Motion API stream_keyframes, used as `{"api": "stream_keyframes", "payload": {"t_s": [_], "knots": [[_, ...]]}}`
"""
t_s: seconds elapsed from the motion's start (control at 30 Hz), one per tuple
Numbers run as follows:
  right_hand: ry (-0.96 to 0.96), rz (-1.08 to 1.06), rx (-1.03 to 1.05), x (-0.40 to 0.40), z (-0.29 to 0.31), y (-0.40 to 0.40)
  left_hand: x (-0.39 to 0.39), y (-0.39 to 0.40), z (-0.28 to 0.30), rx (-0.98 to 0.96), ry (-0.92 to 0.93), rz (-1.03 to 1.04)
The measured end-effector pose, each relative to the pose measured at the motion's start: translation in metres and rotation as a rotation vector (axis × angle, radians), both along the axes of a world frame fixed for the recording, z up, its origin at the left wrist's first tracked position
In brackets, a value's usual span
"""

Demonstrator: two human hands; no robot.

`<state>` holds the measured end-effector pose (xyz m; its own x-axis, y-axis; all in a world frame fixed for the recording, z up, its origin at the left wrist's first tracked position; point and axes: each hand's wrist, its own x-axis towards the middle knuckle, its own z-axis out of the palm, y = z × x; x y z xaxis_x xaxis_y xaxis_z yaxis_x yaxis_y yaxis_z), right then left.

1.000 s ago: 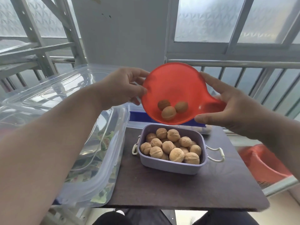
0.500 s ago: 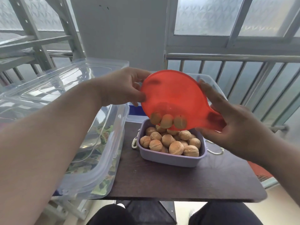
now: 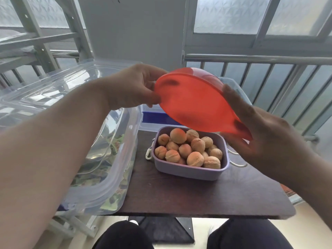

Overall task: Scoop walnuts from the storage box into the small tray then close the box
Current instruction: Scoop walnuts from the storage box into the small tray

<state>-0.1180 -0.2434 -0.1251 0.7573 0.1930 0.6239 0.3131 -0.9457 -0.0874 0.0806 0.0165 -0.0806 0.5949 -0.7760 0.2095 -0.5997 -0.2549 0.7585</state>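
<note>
Gone from your red scoop (image 3: 195, 103) are the three walnuts it carried half a second ago; they now lie with the heap of walnuts (image 3: 188, 149) in the small lilac tray (image 3: 188, 170), and the scoop has tipped further over, its underside turned up toward you. From the head camera, your left hand (image 3: 133, 87) pinches the scoop's rim at its 9 o'clock edge, thumb below and fingers curled over the top, while your right hand (image 3: 258, 137) is clamped around the handle at the scoop's 4 o'clock end. The scoop hangs tilted just above the tray's far edge, apart from the nuts. The tray sits on a dark brown table (image 3: 179, 196), white loop handles at either end. At the tray's 9 o'clock stands a clear lid (image 3: 75, 108), raised and partly hidden by your left forearm. At the tray's 12 o'clock the clear storage box (image 3: 235, 87) shows behind the scoop, uncovered.
</note>
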Motion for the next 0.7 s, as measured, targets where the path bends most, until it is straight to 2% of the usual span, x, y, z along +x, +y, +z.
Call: {"api": "stream_keyframes", "payload": {"t_s": [0.2, 0.37, 0.57, 0.7], "knots": [[0.039, 0.006, 0.069, -0.005, 0.003, 0.004, -0.001, 0.003, 0.004, -0.098, 0.053, -0.014], [0.204, 0.051, 0.083, 0.0, -0.002, 0.002, 0.0, 0.004, 0.001, 0.069, -0.011, -0.001], [0.105, 0.043, 0.107, 0.001, 0.005, 0.002, 0.0, 0.001, 0.005, -0.119, 0.019, -0.013], [0.213, 0.05, 0.072, 0.005, -0.002, 0.0, 0.002, 0.001, -0.002, 0.12, -0.05, -0.001]]}}
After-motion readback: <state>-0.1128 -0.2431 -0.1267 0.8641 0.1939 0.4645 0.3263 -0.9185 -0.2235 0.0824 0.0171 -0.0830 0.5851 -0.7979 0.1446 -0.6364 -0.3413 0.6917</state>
